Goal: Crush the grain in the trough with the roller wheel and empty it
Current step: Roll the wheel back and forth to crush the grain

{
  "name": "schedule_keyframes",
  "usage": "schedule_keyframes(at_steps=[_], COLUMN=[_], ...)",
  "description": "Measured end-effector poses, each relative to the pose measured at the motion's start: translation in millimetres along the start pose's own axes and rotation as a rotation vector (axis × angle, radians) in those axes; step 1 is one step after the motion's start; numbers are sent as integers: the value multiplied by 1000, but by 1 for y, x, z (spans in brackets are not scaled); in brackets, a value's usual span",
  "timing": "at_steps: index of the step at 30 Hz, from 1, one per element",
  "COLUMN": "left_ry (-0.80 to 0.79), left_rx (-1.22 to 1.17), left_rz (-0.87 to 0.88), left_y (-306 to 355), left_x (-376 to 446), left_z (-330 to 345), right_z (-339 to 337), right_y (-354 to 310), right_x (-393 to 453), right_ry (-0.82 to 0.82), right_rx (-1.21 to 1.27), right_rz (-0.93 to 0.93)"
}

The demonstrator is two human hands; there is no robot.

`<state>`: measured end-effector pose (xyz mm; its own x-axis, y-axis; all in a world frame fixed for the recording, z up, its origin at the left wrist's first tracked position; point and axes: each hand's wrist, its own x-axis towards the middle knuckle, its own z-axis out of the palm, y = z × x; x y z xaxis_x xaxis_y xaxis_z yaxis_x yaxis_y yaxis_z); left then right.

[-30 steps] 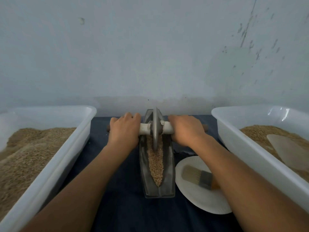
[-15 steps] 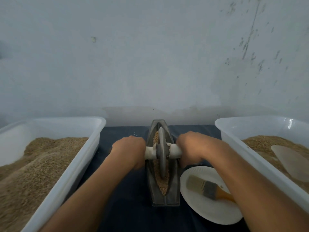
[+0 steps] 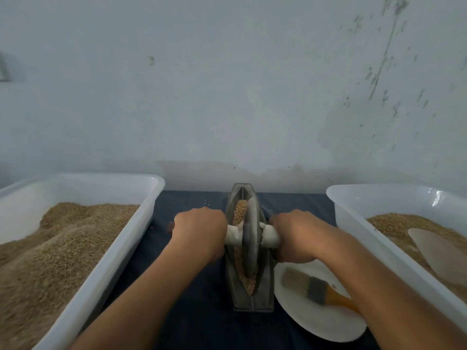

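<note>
From the head camera, the crushing step is in hand: the roller wheel (image 3: pixel 250 234) stands on edge in the narrow grey trough (image 3: pixel 249 303), which runs from six to twelve o'clock down the middle of the dark cloth (image 3: pixel 199 317), and the grain (image 3: pixel 239 213) lies along the trough's channel both beyond and before the wheel. The kernels look mostly whole, though the view is too soft to be sure, so I judge the grinding far from done and the emptying not yet due. The next move calls for even downward weight on both ends of the axle while the wheel rolls along the channel, kept upright so it does not ride up the trough's sloping sides. The left hand (image 3: pixel 199 233), at nine o'clock of the wheel, has its fingers curled over the white axle handle (image 3: pixel 233 236); the right hand (image 3: pixel 294 236), at three o'clock, wraps the other end the same way, knuckles up. A white tub of grain (image 3: pixel 106 261) sits at nine o'clock, a second tub (image 3: pixel 353 218) at three o'clock, and a paper plate (image 3: pixel 316 322) bearing a brush (image 3: pixel 310 286) lies at five o'clock, just beside the trough.
</note>
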<state>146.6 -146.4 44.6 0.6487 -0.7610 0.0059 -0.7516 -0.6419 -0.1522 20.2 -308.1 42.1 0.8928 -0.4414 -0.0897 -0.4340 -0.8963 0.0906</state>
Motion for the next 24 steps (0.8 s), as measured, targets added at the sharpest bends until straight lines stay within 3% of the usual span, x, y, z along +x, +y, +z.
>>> schedule_keyframes(at_steps=[13,24], left_ry=[211,390], left_rx=[-90,-105], left_rz=[24,21], left_y=[-10,-12], left_x=[39,84], left_z=[12,18], right_z=[9,-3], right_y=[8,17], right_x=[43,81], right_ry=[257,205], right_rx=[3,-3], right_rz=[21,14])
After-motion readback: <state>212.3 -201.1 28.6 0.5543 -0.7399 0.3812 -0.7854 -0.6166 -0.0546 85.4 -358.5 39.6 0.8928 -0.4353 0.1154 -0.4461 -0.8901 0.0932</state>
